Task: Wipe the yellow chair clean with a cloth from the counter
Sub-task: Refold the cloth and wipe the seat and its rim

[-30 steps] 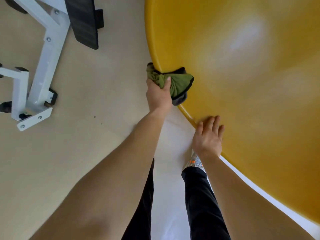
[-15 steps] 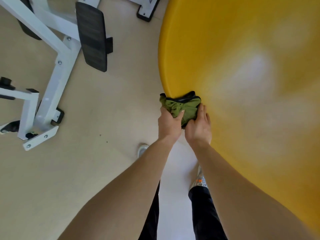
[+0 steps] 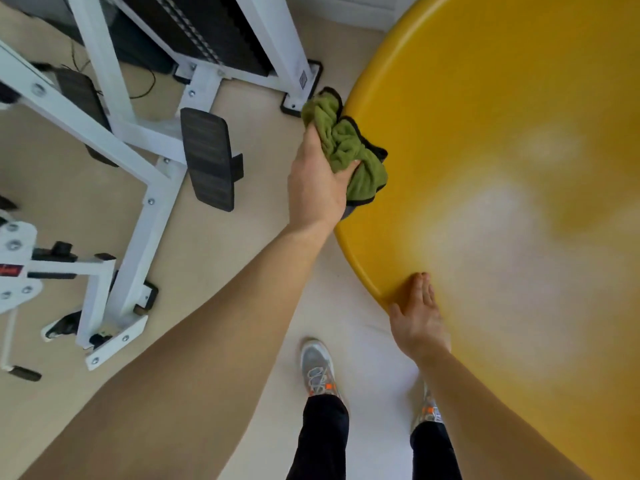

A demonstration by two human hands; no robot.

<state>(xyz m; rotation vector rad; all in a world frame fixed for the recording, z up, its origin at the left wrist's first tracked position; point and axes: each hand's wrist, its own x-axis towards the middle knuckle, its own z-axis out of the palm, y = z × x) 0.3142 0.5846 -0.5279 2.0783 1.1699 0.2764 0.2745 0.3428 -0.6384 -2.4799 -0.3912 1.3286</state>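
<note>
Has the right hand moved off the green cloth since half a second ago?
Yes. The right hand has left the green cloth and now lies flat, further down the yellow chair's rim.

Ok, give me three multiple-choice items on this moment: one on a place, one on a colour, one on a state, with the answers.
1. Where is the cloth pressed?
A. on the chair's curved edge
B. on the floor
C. on the white exercise frame

2. What colour is the cloth?
A. blue with white trim
B. green with dark trim
C. plain red

3. How is the right hand?
A. clenched on the cloth
B. flat and open on the chair
C. hanging clear of everything

Answers:
1. A, the left hand holds the cloth against the rim of the yellow chair.
2. B, green fabric with a black border.
3. B, the right hand lies open-palmed near the chair's lower edge.
</note>
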